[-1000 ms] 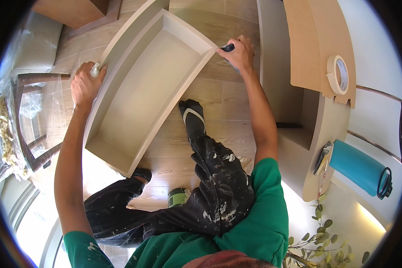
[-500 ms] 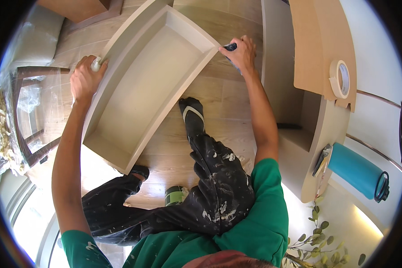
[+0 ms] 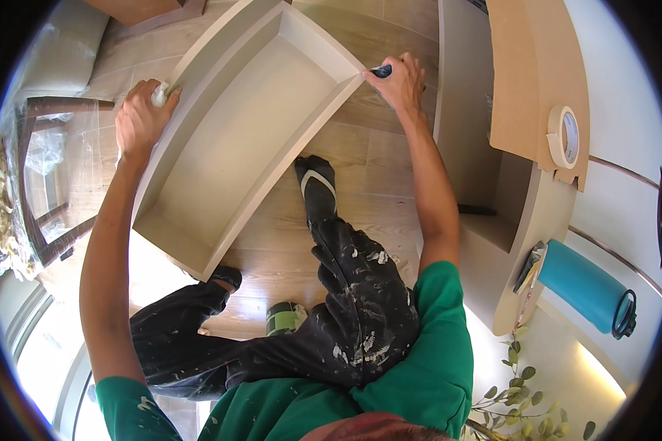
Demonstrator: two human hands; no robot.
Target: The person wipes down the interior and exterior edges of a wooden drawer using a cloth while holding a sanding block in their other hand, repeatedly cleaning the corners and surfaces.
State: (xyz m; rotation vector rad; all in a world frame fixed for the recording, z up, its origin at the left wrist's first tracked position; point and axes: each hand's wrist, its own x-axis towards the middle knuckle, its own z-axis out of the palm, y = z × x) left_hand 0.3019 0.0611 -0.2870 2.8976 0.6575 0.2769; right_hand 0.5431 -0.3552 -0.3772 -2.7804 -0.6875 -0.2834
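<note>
A beige drawer (image 3: 235,132) stands tilted across the middle, its hollow inside facing up. Along its left outer face lies my left hand (image 3: 138,126), with a crumpled white wad (image 3: 159,94) pinched between thumb and fingers; whether it is cloth or paper I cannot tell. My right hand (image 3: 403,82) is closed at the drawer's far right corner. A small dark blue-black object (image 3: 382,71) shows between its thumb and fingers, its kind partly hidden. The thumb side of that hand meets the corner of the rim.
On the right stands a beige cabinet (image 3: 521,242) with an open compartment. On it lie cardboard (image 3: 526,81), a tape roll (image 3: 563,137) and a teal bottle (image 3: 587,288). A green-banded can (image 3: 285,318) stands by my legs. Plastic-wrapped furniture (image 3: 59,169) is at left.
The whole view has turned slightly. Both hands keep nearly the same places on the drawer, and each still holds its thing.
</note>
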